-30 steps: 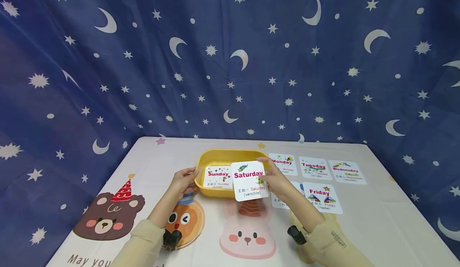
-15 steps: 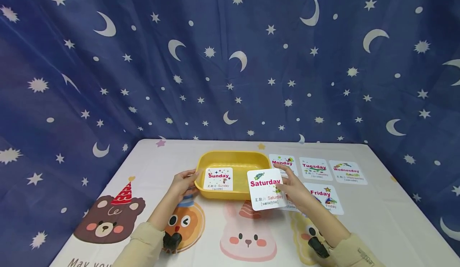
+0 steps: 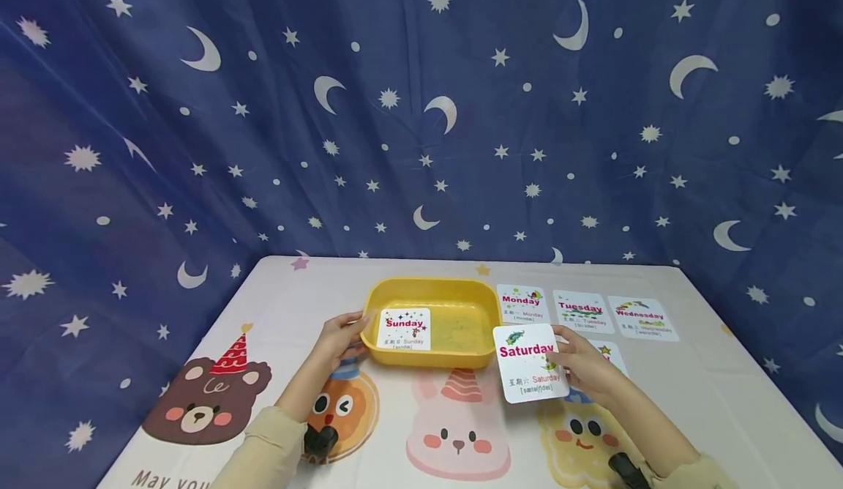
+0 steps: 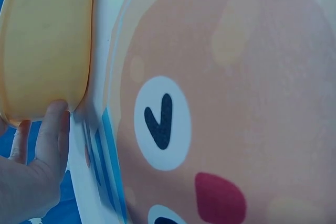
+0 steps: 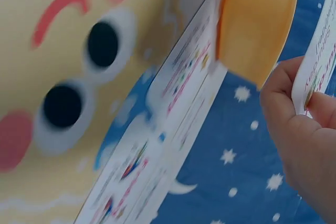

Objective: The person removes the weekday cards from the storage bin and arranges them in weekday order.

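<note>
A white Saturday card hangs tilted in front of the laid-out cards, its right edge pinched between the thumb and fingers of my right hand. That card also shows edge-on in the right wrist view, with the right hand gripping its end. My left hand holds the left end of a yellow plastic basket. In the left wrist view, fingers of the left hand touch the basket's end. Inside the basket, a Sunday card lies face up at the left.
Monday, Tuesday and Wednesday cards form a row right of the basket. Below them, another card is partly hidden by my right hand. The tablecloth has cartoon animals; a starry blue curtain stands behind.
My right hand has carried the Saturday card from over the basket's right front to the right, now in front of the lower cards. The left hand has stayed on the basket.
</note>
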Demonstrator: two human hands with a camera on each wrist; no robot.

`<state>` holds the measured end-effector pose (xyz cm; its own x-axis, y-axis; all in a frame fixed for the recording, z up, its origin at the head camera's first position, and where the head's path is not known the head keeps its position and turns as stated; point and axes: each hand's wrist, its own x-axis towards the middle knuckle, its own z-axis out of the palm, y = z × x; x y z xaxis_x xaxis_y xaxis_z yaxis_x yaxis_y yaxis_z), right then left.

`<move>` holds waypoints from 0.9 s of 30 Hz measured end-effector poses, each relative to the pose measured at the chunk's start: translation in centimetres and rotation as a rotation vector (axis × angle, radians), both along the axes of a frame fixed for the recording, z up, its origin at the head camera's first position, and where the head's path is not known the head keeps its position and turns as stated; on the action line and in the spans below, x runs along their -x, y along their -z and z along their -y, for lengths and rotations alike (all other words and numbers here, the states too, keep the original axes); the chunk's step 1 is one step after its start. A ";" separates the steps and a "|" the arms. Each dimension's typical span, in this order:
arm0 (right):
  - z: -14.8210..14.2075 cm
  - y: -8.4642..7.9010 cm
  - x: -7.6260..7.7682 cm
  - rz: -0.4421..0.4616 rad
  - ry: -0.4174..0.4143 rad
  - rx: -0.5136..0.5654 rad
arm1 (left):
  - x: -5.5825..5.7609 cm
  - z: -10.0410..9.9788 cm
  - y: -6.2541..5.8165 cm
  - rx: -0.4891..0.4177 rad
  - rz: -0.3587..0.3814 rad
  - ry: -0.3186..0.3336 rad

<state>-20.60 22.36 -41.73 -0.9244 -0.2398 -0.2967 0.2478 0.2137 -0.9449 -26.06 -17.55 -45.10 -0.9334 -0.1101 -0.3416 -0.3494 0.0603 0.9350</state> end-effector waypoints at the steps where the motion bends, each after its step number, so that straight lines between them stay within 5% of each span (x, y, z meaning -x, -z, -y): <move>1: -0.5 0.1 -0.1 0.002 -0.001 -0.001 | 0.0 0.0 0.1 -0.001 -0.001 0.002; 17: -9.4 1.3 -0.4 0.006 0.100 -0.155 | -0.1 0.0 -0.1 0.022 0.002 -0.005; 27: -14.1 1.5 0.1 0.019 0.078 -0.298 | 0.0 -0.1 -0.3 0.013 -0.001 -0.010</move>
